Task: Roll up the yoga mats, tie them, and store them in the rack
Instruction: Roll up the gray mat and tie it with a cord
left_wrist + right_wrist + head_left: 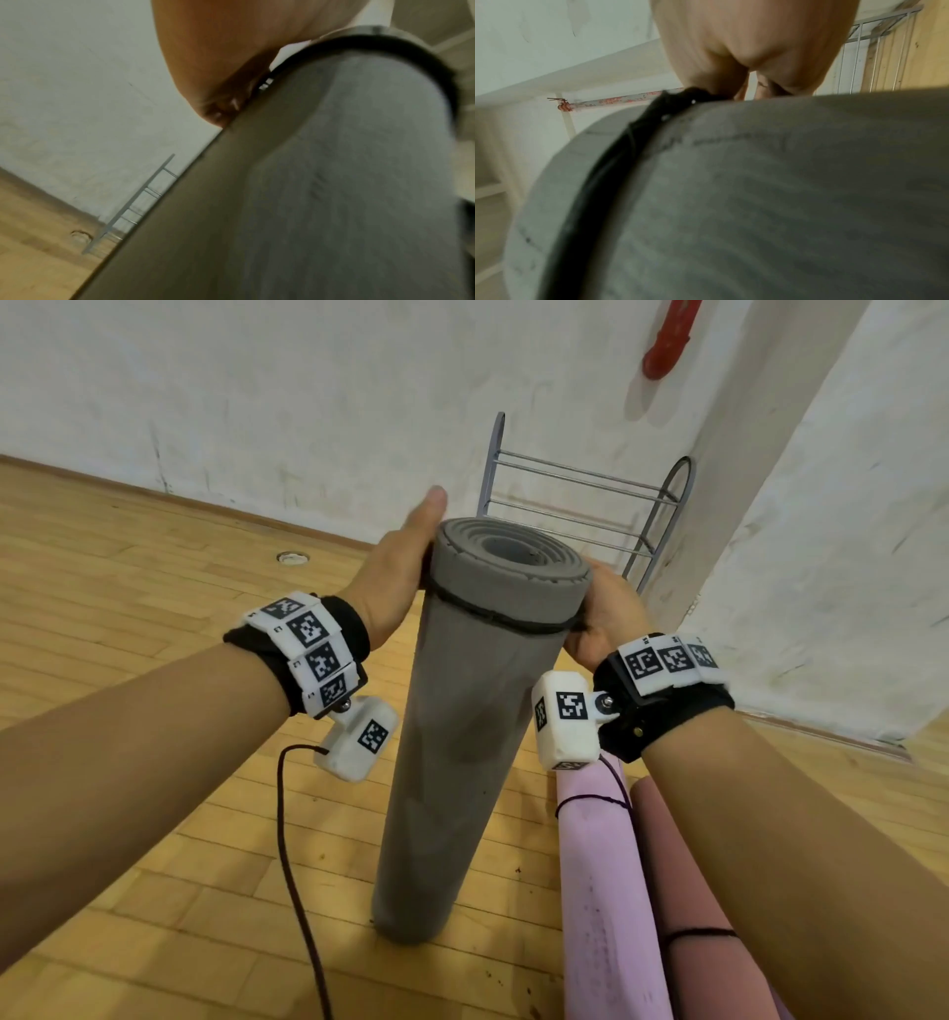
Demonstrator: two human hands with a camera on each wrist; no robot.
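Both hands (395, 567) gripping tied grey mat (462, 711), wrist tags unreadable

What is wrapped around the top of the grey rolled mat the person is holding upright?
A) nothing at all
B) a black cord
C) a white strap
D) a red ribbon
B: in the head view a thin black cord circles the grey mat just below its upper end, between the left hand and right hand that grip it.
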